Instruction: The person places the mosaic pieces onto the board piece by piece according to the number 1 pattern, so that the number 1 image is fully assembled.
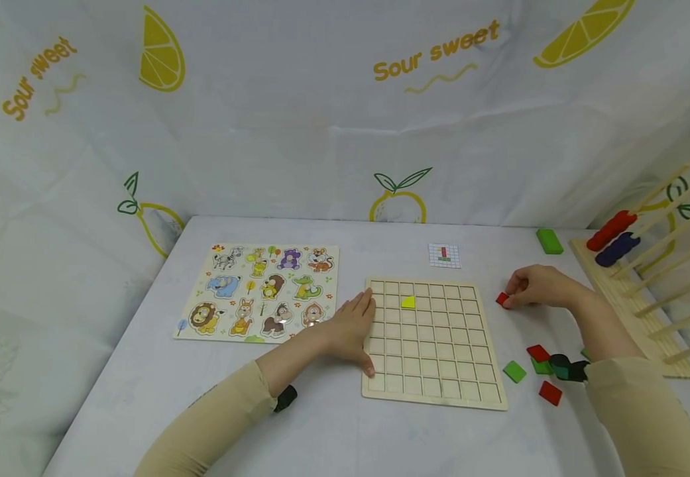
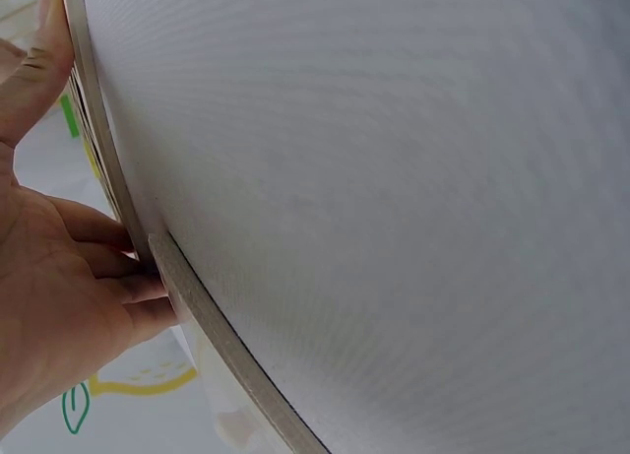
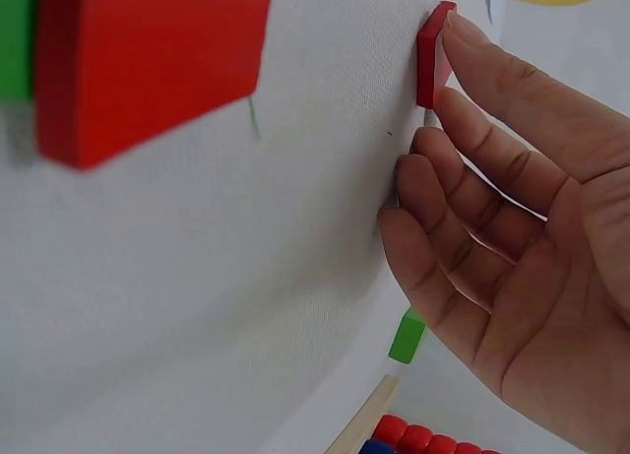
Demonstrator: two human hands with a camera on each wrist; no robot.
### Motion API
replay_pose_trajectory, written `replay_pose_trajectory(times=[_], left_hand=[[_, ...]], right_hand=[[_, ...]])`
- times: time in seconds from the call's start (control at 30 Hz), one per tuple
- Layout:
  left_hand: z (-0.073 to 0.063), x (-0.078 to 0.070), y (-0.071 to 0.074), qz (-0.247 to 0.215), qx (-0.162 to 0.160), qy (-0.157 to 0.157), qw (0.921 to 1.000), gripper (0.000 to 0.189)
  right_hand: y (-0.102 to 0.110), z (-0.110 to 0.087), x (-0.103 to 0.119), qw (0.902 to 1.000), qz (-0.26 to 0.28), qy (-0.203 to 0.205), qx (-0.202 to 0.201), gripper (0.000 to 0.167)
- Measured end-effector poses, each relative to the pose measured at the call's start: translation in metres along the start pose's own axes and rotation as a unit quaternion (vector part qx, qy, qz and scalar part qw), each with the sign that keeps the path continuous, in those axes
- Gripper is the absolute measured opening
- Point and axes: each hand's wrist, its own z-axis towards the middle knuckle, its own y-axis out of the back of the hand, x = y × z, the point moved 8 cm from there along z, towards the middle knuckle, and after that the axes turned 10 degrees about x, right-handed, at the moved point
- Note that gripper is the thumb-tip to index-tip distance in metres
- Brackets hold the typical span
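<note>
On the white cloth (image 1: 297, 106) behind the desk (image 1: 321, 430), you can read "Sour sweet" twice in orange letters. The left print (image 1: 39, 77) climbs steeply on your far left; the right print (image 1: 437, 51) slopes more gently, right of centre. Under each you see a wavy yellow line (image 1: 441, 79).

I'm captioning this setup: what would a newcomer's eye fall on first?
Probably the colorful animal puzzle at left, beside the wooden grid board with its lone yellow tile. Next, the right hand, pinching a red tile right of that board, while the left hand rests at its left edge. Far right, red beads and blue beads brighten a peg rack.
</note>
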Motion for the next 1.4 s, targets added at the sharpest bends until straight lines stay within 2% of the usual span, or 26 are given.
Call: replay_pose_trajectory(times=[0.53, 0.8, 1.03, 1.4], left_hand=[[0.000, 0.000, 0.001, 0.000, -0.001, -0.001, 1.0000, 0.133], [0.001, 0.001, 0.001, -0.001, -0.001, 0.000, 1.0000, 0.134], [0.001, 0.001, 0.000, 0.004, 0.001, 0.000, 1.0000, 0.134], [0.001, 0.001, 0.000, 0.000, 0.002, 0.004, 1.0000, 0.134]], right_hand=[[-0.002, 0.002, 0.011, 0.9999, -0.013, 0.011, -0.003, 0.029], [-0.001, 0.003, 0.015, 0.9995, 0.001, 0.030, -0.004, 0.021], [0.004, 0.002, 0.022, 0.9982, 0.018, 0.047, -0.033, 0.016], [0.010, -0.005, 0.059, 0.9918, 0.026, 0.091, -0.086, 0.010]])
